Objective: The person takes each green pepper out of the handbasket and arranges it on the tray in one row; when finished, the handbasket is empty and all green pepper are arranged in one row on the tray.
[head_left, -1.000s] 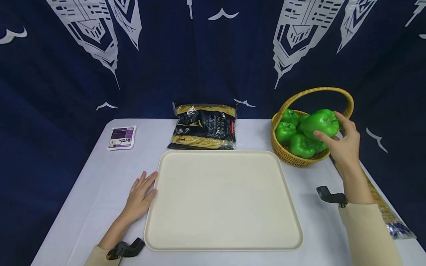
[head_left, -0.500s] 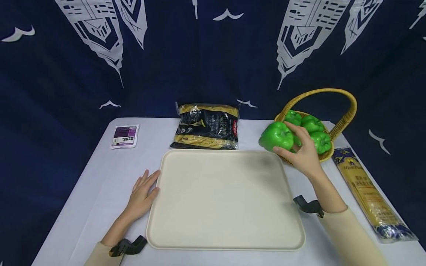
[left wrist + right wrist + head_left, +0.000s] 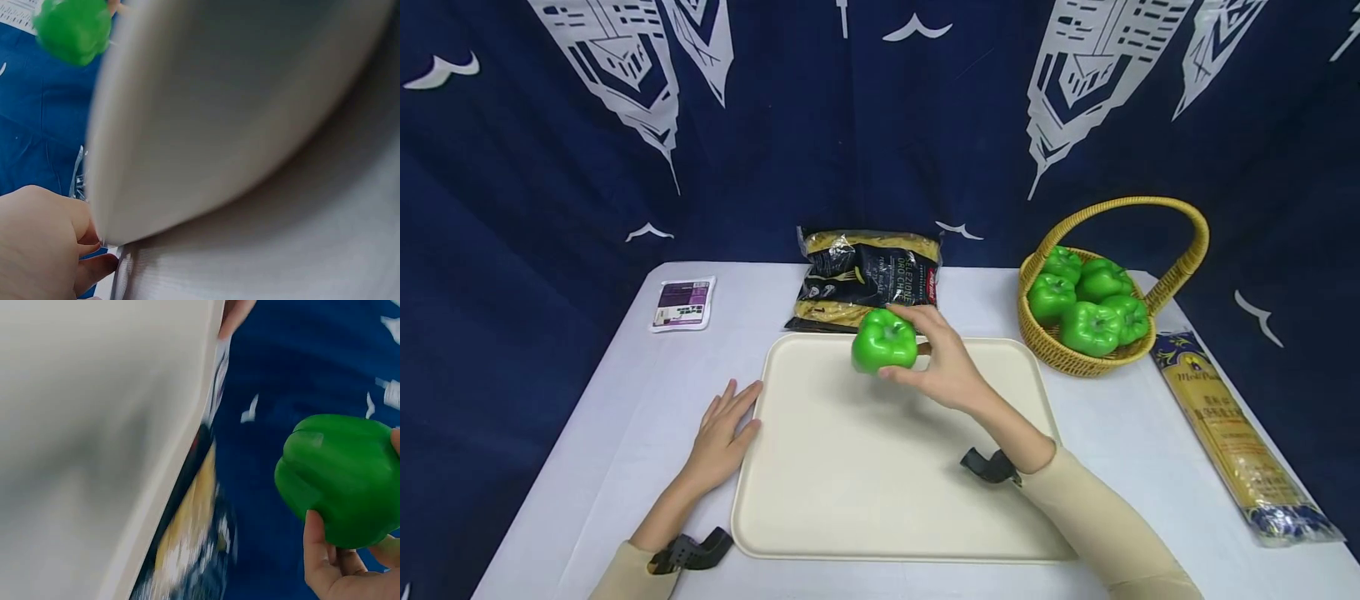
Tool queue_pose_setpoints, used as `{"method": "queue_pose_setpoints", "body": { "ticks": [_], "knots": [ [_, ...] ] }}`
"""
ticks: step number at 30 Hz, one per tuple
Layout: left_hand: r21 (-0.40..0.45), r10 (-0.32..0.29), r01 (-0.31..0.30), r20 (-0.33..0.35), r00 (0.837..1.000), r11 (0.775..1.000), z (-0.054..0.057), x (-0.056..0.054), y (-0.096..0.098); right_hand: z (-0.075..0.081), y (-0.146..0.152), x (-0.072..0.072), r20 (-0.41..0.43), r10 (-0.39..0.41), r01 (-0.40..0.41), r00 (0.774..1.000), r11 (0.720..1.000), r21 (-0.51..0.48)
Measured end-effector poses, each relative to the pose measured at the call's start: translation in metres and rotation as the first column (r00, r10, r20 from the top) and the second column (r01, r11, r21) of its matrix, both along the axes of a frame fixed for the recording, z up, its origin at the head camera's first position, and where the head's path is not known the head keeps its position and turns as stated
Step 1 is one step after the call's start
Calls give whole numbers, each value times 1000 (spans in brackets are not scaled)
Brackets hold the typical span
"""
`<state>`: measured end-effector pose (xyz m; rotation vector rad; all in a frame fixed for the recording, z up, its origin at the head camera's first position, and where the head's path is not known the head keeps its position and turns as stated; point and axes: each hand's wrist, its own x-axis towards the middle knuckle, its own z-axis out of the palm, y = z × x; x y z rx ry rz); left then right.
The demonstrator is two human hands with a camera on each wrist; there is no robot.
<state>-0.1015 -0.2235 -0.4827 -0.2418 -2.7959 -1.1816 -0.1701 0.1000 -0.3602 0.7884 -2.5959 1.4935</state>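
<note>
A green bell pepper (image 3: 883,342) is held by my right hand (image 3: 946,362) over the back part of a cream tray (image 3: 880,475). Thumb and fingers grip it from its right side, and its shadow falls on the tray below. In the right wrist view the same bell pepper (image 3: 344,478) shows large between the fingertips. My left hand (image 3: 718,437) rests at the tray's left edge with fingers extended, the fingertips right at the rim. Several more green peppers (image 3: 1090,327) lie in a wicker basket (image 3: 1067,360) with a tall handle at the back right.
Behind the tray lies a black-and-yellow pasta bag (image 3: 868,279). A small white packet with a purple label (image 3: 683,304) is at the back left. Along the right table edge lies a long yellow pasta pack (image 3: 1236,433). A dark blue curtain (image 3: 850,125) hangs behind the table.
My right hand has carried the bell pepper left from the basket to over the tray. The long pasta pack is now uncovered. My left hand has stayed at the tray's edge.
</note>
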Motion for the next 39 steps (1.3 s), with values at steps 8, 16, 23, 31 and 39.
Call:
{"method": "queue_pose_setpoints", "body": {
  "ticks": [8,16,23,31,39],
  "knots": [
    [3,-5,5,12,1000,1000,2,0,0,-9,-69,16,65,117,-120,991,991,54],
    [-37,-8,8,0,1000,999,-1,-1,0,-29,-105,20,143,144,-164,979,976,141],
    [-29,-6,6,2,1000,1000,1,-1,0,-44,-119,20,132,117,-139,984,975,173],
    [-46,-4,4,8,1000,999,3,-1,1,-52,-126,20,118,110,-130,987,976,173],
    [-48,4,-3,17,1000,999,2,-1,-1,-55,-131,23,126,124,-146,984,971,187]
  ]
}}
